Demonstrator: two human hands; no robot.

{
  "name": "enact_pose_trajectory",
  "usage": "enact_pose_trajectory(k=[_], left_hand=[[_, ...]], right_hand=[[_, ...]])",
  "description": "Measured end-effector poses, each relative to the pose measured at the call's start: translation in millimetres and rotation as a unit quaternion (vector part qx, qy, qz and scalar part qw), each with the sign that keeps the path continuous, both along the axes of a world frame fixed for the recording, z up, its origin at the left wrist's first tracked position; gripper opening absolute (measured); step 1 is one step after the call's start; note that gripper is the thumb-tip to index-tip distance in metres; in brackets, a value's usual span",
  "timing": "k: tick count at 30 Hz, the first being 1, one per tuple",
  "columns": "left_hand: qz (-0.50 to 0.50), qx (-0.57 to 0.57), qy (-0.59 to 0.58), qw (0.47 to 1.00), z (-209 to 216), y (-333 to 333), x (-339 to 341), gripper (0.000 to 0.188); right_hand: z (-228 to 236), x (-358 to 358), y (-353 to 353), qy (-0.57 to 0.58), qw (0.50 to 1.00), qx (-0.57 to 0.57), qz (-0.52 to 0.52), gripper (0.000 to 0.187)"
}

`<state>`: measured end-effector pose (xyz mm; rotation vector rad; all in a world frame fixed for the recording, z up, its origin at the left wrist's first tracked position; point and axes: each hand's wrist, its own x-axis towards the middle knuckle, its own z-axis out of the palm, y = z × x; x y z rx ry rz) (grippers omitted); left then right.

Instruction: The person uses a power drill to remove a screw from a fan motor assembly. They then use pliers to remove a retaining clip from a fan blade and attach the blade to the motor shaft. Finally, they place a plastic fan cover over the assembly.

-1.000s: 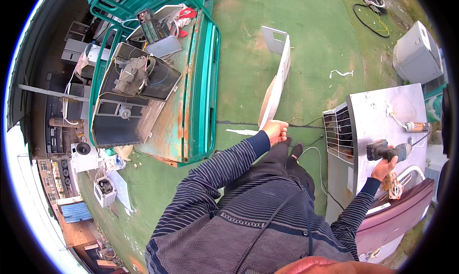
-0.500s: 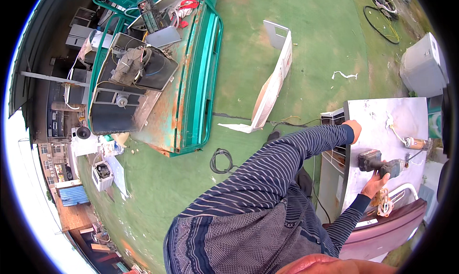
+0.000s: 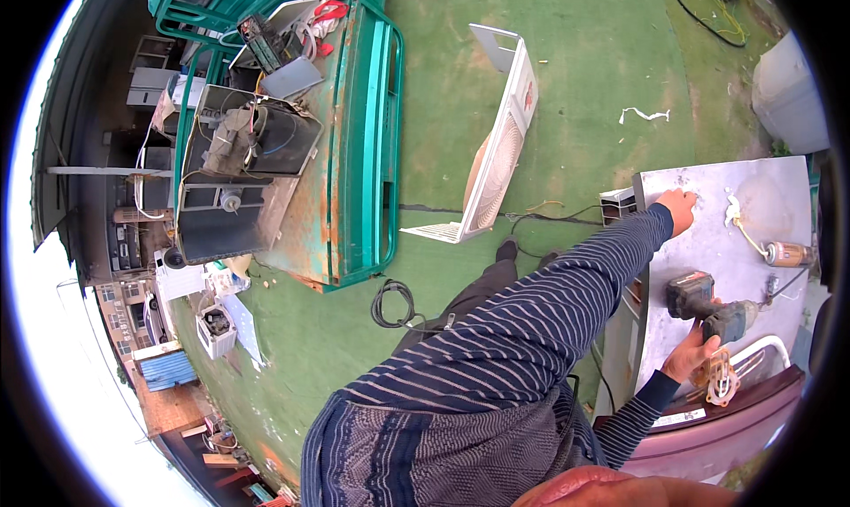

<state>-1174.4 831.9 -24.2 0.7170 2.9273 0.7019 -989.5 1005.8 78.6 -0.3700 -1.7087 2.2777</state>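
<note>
My right hand holds a cordless drill that lies low over the pale, scuffed top of a metal cabinet. Its dark battery end points away from the fingers. My left hand rests with curled fingers at the near left part of that top, beside a few small dark bits. Whatever it pinches is too small to make out. An orange-labelled cylinder lies at the far right, with a pale cord and white plug beside it. A copper-and-white frame-like part sits just below my right hand.
A maroon panel borders the cabinet in front. A white fan-grille casing stands on the green ground. At left, a green cargo cart bears a dismantled appliance. A coiled black cable lies near my legs.
My left hand has moved from the cabinet's edge farther onto its top. The right hand still holds the drill, which sits slightly lower in the picture. The whole view has shifted a little.
</note>
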Motion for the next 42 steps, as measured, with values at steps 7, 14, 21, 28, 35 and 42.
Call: enact_pose_trajectory(k=[7,14,21,28,35,42], left_hand=[[0.024,0.113,-0.045,0.992,34.3,-99.2,69.0,0.016],[0.549,0.1,-0.246,0.793,-44.9,-357.6,323.7,0.023],[0.887,0.048,-0.163,0.429,-38.0,-474.0,719.6,0.025],[0.944,0.268,-0.114,0.155,-128.3,-290.1,1021.7,0.021],[0.814,0.531,-0.235,-0.024,-128.4,-104.2,1062.2,0.016],[0.847,0.507,-0.1,-0.126,-84.7,-120.0,1107.4,0.008]], right_hand=[[4.2,-8.9,-5.4,-0.024,1.0,-0.001,-0.017,0.083],[33.3,-5.0,-13.9,-0.127,0.986,0.1,-0.048,0.073],[61.2,15.3,-46.1,-0.209,0.952,0.165,-0.152,0.091],[-74.5,77.5,-128.8,-0.358,0.907,0.164,0.147,0.068],[-80.3,230.9,-352.9,-0.347,0.695,0.252,0.577,0.047],[-93.0,323.4,-493.1,-0.129,0.432,0.464,0.763,0.043]])
